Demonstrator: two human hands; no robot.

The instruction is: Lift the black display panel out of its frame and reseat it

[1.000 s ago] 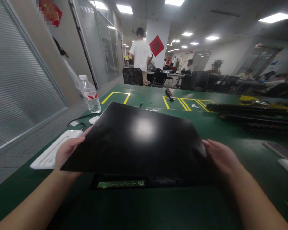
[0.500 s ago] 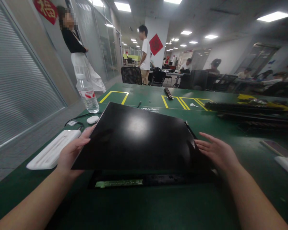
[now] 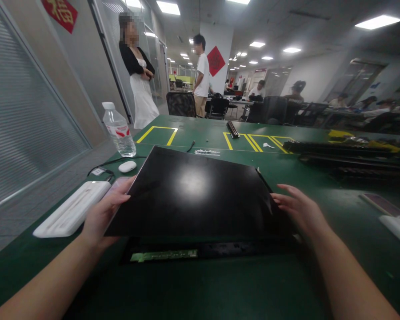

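A large glossy black panel [image 3: 193, 195] lies tilted just above the green table [image 3: 220, 289], its near edge over a black strip with a green circuit board [image 3: 165, 255]. My left hand [image 3: 103, 215] grips the panel's left edge, fingers curled round it. On the right edge rests my right hand [image 3: 298, 211], its fingers stretched out and spread against the panel's side.
A white tray [image 3: 71, 213], a white mouse [image 3: 127, 166] and a water bottle [image 3: 118, 131] stand at the left. Black rails [image 3: 340, 153] lie at the right, with a white object [image 3: 398, 226] near the right edge. Two people stand beyond the table; others sit at desks.
The panel has come down lower and flatter toward the table. My right hand has loosened from the edge, fingers now spread. A person in a white skirt has walked into view at the left.
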